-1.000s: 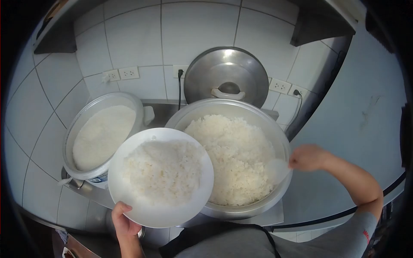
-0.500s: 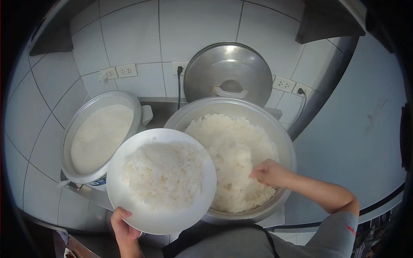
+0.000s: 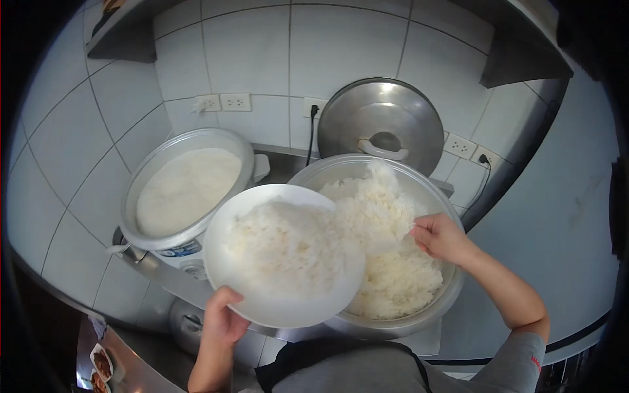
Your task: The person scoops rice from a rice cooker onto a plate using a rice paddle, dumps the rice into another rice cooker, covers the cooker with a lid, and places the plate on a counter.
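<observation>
My left hand [image 3: 226, 316] grips the lower left rim of a white plate [image 3: 275, 313] piled with cooked rice [image 3: 288, 242]. The plate overlaps the left side of a large metal rice pot [image 3: 452, 275]. Over the pot, my right hand [image 3: 440, 237] is closed on a rice scoop, its form mostly hidden under a raised clump of rice [image 3: 377, 209]. That clump is at the plate's right edge; whether they touch I cannot tell. More rice [image 3: 400, 285] lies in the pot below.
A second rice cooker [image 3: 134, 226], full of white rice, stands at the left. Against the tiled wall behind the pot leans a round metal lid [image 3: 380, 111]. Power outlets [image 3: 236, 101] and a plugged cord [image 3: 311, 134] are at the back. Small food dishes [image 3: 101, 361] sit lower left.
My right hand has risen from the rice in the pot, bringing a clump up beside the plate. The camera view has shifted, so the surroundings appear further right.
</observation>
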Demonstrator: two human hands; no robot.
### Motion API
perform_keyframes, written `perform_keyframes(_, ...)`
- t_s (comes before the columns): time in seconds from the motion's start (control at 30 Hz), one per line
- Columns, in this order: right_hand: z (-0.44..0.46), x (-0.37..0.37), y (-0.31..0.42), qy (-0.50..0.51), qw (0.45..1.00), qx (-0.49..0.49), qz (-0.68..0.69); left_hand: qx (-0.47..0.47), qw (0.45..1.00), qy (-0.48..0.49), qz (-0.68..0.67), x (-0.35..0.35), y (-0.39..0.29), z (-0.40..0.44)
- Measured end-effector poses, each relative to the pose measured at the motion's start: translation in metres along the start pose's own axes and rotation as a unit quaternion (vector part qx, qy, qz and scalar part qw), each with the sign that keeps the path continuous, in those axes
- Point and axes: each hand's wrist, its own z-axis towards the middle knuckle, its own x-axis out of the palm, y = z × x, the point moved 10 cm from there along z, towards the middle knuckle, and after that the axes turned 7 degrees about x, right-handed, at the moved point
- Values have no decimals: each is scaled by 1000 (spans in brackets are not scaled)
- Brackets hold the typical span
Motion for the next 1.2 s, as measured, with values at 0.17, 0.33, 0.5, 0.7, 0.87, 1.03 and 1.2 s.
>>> perform_keyframes(0.17, -12, 45, 78, -84, 927, -322, -173, -9, 998, 10, 58, 20, 10, -1)
perform_keyframes(0.33, -34, 99, 107, -34, 933, -244, -262, -8, 998, 23, 56, 27, 10, 1)
perform_keyframes(0.5, -48, 83, 107, -13, 936, -252, -246, -1, 998, 18, 57, 20, 5, 0)
perform_keyframes(0.7, 20, -47, 1, -107, 980, -64, -155, 9, 1000, 16, -19, -8, -12, -5)
perform_keyframes(0.87, 81, -53, -90, -186, 886, 25, -424, 41, 998, -7, -41, -23, -28, -8)
perform_keyframes(1.03, 105, 10, -76, -108, 930, -47, -348, 55, 998, -22, -38, -27, -31, -8)
perform_keyframes(1.2, 92, 38, -68, -27, 962, -37, -268, 50, 998, -20, -39, -23, -25, -1)
